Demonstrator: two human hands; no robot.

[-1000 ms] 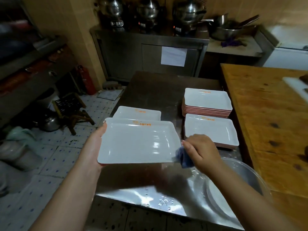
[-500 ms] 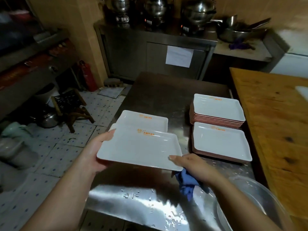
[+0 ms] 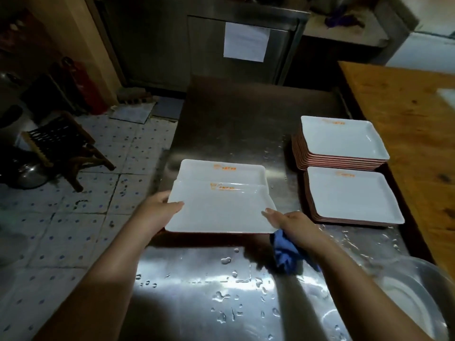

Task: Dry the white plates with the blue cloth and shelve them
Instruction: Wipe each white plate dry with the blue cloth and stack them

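A white rectangular plate point(image 3: 221, 210) with an orange logo is held level just above the steel table point(image 3: 236, 124). My left hand point(image 3: 160, 212) grips its left edge. My right hand point(image 3: 290, 225) holds its right near corner, with the bunched blue cloth point(image 3: 286, 252) hanging under the palm. Another white plate point(image 3: 221, 171) lies on the table right behind the held one. Two stacks of white plates stand at the right: a far stack point(image 3: 342, 141) and a near stack point(image 3: 352, 195).
A metal basin point(image 3: 418, 296) sits at the table's near right corner. Water drops cover the near part of the steel top. A wooden counter point(image 3: 406, 114) runs along the right. On the tiled floor at left stand a wooden stool point(image 3: 61, 146) and a pot.
The plate has been lowered from a tilted wiping pose to level, low over the table. My right hand shifted from wiping with the cloth to holding the plate's corner, cloth dangling beneath.
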